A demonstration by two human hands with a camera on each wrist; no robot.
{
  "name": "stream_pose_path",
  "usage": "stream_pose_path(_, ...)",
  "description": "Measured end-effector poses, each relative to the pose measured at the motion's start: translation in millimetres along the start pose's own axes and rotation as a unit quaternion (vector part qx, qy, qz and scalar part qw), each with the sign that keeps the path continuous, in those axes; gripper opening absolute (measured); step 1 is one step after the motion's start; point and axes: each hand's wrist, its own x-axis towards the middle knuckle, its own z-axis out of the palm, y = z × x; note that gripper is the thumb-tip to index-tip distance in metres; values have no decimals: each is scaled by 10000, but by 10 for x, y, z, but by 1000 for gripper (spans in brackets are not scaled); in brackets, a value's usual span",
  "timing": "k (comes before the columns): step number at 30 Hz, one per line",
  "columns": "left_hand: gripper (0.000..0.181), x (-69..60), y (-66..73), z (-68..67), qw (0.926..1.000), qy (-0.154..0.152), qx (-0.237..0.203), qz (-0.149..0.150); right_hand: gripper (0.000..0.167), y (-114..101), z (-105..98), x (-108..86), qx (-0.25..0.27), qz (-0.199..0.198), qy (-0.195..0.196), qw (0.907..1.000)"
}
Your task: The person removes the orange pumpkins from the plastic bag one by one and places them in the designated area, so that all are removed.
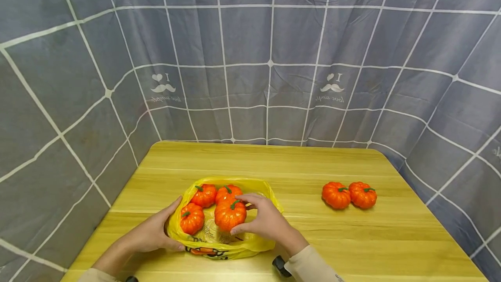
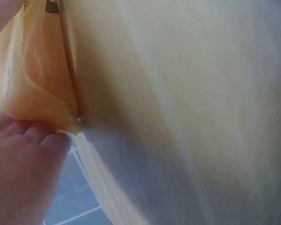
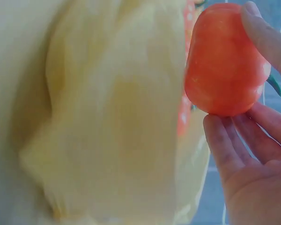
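Observation:
A yellow plastic bag (image 1: 250, 247) lies with its mouth spread wide on the table, printing on its front. Inside it are three orange toy pumpkins with green stems, one of them the front-left pumpkin (image 1: 192, 218). My left hand (image 1: 154, 229) holds the bag's left end, thumb in front and fingers round the back; the left wrist view shows those fingers (image 2: 54, 143) against the thin plastic. With thumb and fingertips my right hand (image 1: 266, 221) grips another pumpkin (image 3: 227, 61) over the bag's mouth. In the right wrist view it is raised beside the bag's side.
Two more orange pumpkins, a left one (image 1: 336, 195) and a right one (image 1: 362, 195), sit side by side on the table's right half. The wood-grain table (image 1: 274, 160) ends at a grey gridded curtain (image 1: 250, 86) behind and on both sides.

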Motion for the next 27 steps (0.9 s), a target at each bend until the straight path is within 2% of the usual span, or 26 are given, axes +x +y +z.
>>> stream_pose_path(7, 135, 0, 8, 7, 9999, -54, -95, -42, 79, 151, -319, -105, 261, 215, 404, 9986)
stream_pose_path(13, 135, -2, 19, 11, 9998, -74, -182, -87, 77, 365, -595, -250, 108, 284, 990, 9946)
stream_pose_path(16, 135, -6, 17, 18, 9997, -78, -182, -115, 75, 464, -732, -332, 11, 470, 1292, 9905)
stream_pose_path(22, 135, -1, 12, 21, 9997, -74, -197, -153, 78, 647, -967, -460, -410, 1044, 1730, 9785)
stream_pose_path(27, 135, 2, 15, 21, 9998, -66, -140, -104, 81, 797, -1101, -544, -994, 1291, 1938, 9674)
